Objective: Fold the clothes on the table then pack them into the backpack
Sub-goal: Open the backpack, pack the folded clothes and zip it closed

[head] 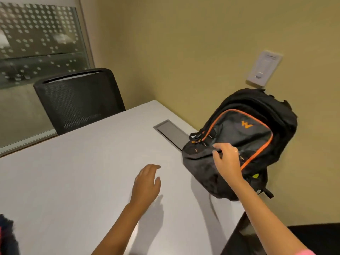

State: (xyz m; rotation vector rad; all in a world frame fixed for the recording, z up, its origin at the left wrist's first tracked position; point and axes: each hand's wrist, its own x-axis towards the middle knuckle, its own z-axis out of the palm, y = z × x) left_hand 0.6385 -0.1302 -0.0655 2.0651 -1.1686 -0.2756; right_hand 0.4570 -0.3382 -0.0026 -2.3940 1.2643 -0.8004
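Observation:
A black and grey backpack (244, 137) with orange piping stands tilted at the right edge of the white table (73, 172), leaning toward the wall. My right hand (227, 160) grips the fabric of its front pocket, fingers curled over the top edge. My left hand (147, 181) hovers flat over the table to the left of the backpack, fingers straight and relaxed, holding nothing. A dark garment (7, 234) with a red stripe shows only at the bottom left corner; most of it is cut off.
A black mesh chair (77, 100) stands at the table's far side. A grey cable hatch (171, 133) is set into the tabletop just behind the backpack. A white wall plate (264, 68) hangs above the backpack. A dark chair edge (276, 240) sits at the bottom right.

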